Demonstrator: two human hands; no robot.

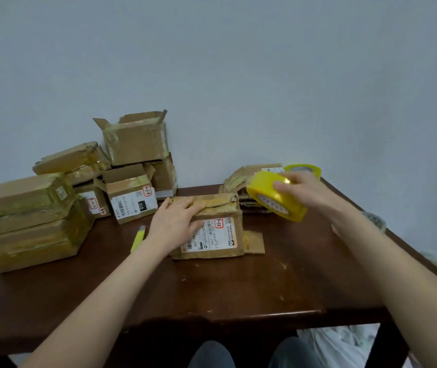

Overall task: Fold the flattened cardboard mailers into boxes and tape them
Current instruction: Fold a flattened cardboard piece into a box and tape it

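Pressing down on box [213, 236] with left hand [176, 221]: fingers straight and spread over the taped top, palm at the front-left edge. Standing mid table [238, 293], white label with a red-edged sticker facing the camera, loose flap [254, 243] lying flat at bottom right.

Gripping tape roll [275, 200] in right hand [309, 192], fingers curled over the upper rim. Held tilted in the air, right of box, not touching it.

Behind tape roll: stack of flat mailers [238, 179] at the table's back edge. Second roll [303, 169] just behind right hand, near the mailers.

Yellow cutter [138, 238] lying on table just left of the left wrist.

At left: taped boxes [26, 208] stacked several high, close to wall [238, 62]. Between that pile and box: small box [129, 200] with label, flaps up, on table. Open box [135, 140] stacked higher behind it, flaps up too.

Greyish roll-like thing [375, 221] at the right table edge behind the right forearm, partly hidden; cannot tell what.

Under table: knees [212, 354] in dark trousers, white plastic bag [345, 346] at right.
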